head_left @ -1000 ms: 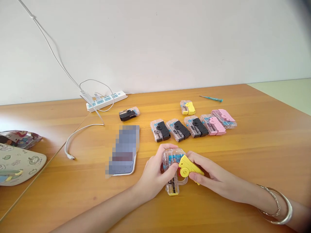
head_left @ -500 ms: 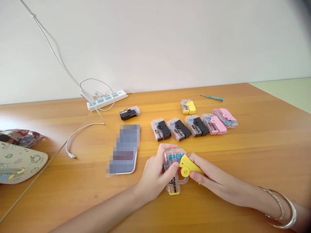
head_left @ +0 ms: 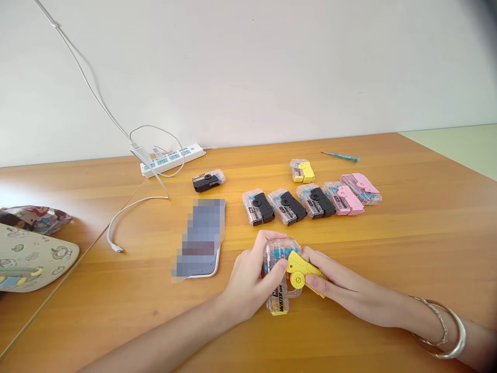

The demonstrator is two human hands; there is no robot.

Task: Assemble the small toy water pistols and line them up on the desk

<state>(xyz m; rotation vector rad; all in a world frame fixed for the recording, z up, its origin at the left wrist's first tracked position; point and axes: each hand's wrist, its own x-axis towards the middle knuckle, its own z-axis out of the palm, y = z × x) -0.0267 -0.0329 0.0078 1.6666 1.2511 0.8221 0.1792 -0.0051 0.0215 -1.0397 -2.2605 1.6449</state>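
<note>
Two hands on water gun, over worktop. Left hand: grip closed around clear body. Right hand: grip closed on yellow part. Phone, blurred, just left of gun. Seven packs, black, pink, yellow, lie beyond; screwdriver farther back.

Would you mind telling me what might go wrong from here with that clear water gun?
The right hand grips the yellow part on the clear water gun held in the left hand, so forcing it might crack the plastic. If it slips, it could knock the row of packaged water guns just ahead.
</note>
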